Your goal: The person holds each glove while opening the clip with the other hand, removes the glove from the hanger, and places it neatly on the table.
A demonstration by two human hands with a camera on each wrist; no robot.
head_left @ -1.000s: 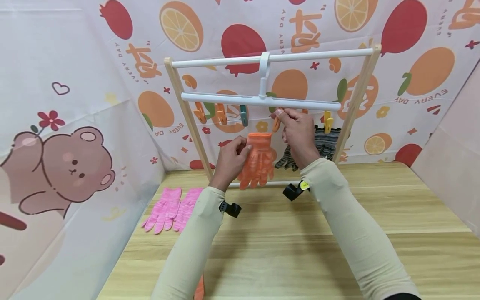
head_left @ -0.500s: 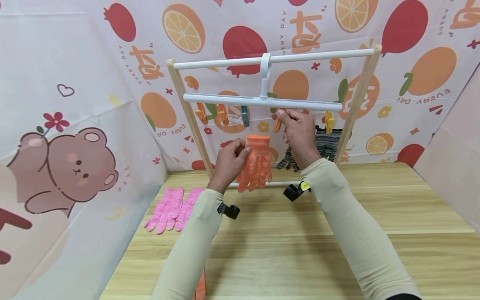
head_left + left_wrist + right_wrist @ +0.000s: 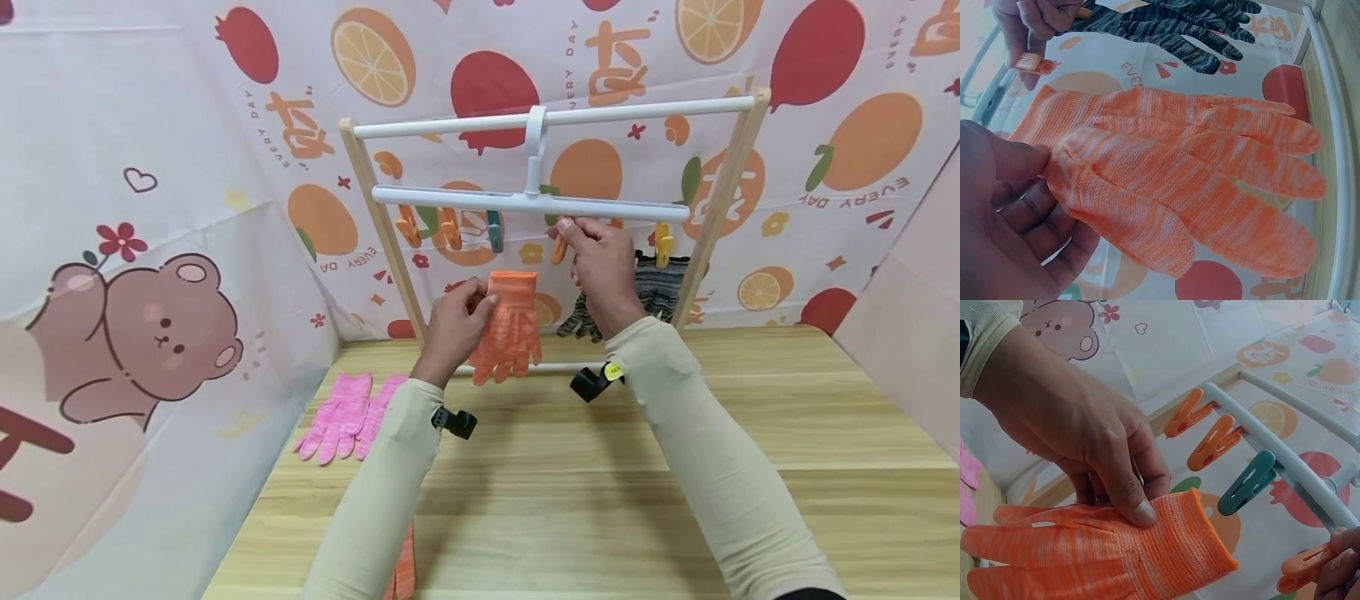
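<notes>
My left hand [image 3: 452, 329] pinches an orange knitted glove [image 3: 512, 325] by the side of its cuff; the glove's fingers hang downward. Up and to the right, my right hand [image 3: 606, 262] pinches an orange clothespin [image 3: 558, 248] under the bar of a white hanger [image 3: 457, 198]. The right wrist view shows the held clothespin [image 3: 1302, 569] apart from the glove cuff [image 3: 1194, 540]. Left of it on the hanger are two orange clothespins [image 3: 452, 229] and a teal clothespin [image 3: 495, 232]. A yellow clothespin [image 3: 663, 243] holds a dark striped glove [image 3: 660, 279], partly behind my right hand.
The hanger hooks over the top rail [image 3: 645, 110] of a wood-and-white rack [image 3: 720, 200]. Pink gloves [image 3: 341, 417] lie at the left of the wooden table [image 3: 570, 500]. Another orange piece [image 3: 405, 567] lies near the front, partly under my left forearm.
My left hand has carried the orange glove slightly left and down, widening its gap from the held clothespin. My right hand keeps its grip at the hanger. The view has shifted a little.
</notes>
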